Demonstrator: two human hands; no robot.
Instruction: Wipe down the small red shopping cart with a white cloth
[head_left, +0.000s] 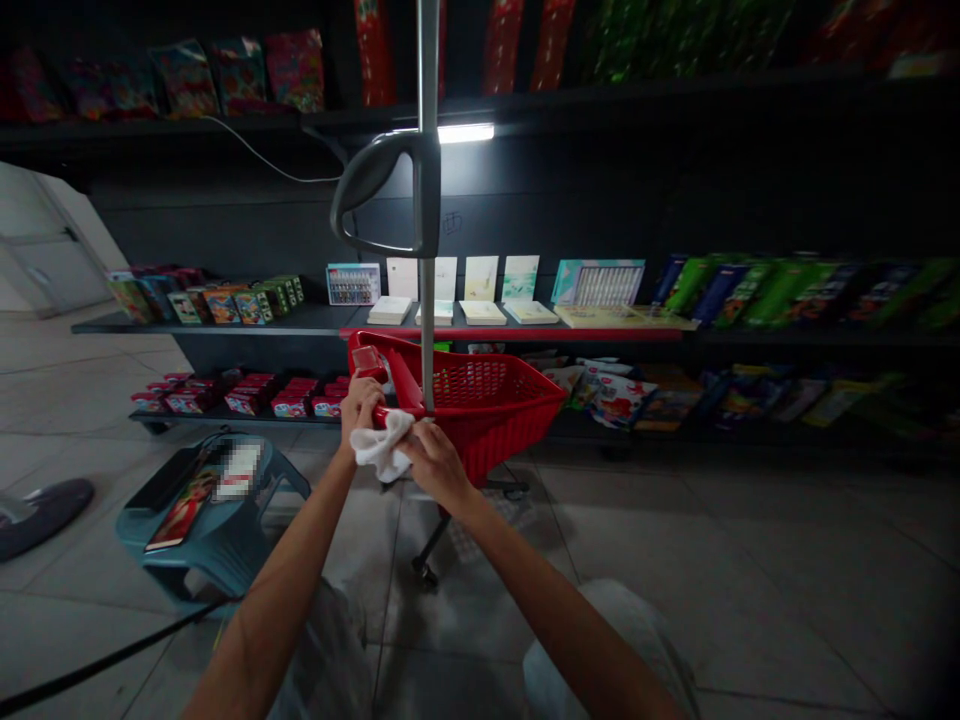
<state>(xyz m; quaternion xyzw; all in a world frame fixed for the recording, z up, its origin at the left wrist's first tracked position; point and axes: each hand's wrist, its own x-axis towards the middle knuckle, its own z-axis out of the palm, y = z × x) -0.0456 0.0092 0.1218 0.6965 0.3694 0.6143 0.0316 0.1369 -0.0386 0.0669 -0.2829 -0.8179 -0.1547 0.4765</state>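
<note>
A red plastic shopping cart [517, 400] stands before me, with a slotted basket and wheels below. My left hand [360, 405] is closed around the left part of its red handle [381, 412]. In my right hand [435, 455] is a white cloth [382, 445], bunched against the handle. The cloth covers part of the handle, and the right fingertips are partly hidden by it. A metal pole [427, 320] with a grey looped grip [386, 195] rises in front of the basket.
A blue-grey plastic stool [277, 480] at the left carries flat items. Behind the cart, a dark shelf [315, 318] holds boxes, booklets and snack bags [619, 395]. A black cable [112, 655] crosses the floor at lower left, near a round base [52, 510].
</note>
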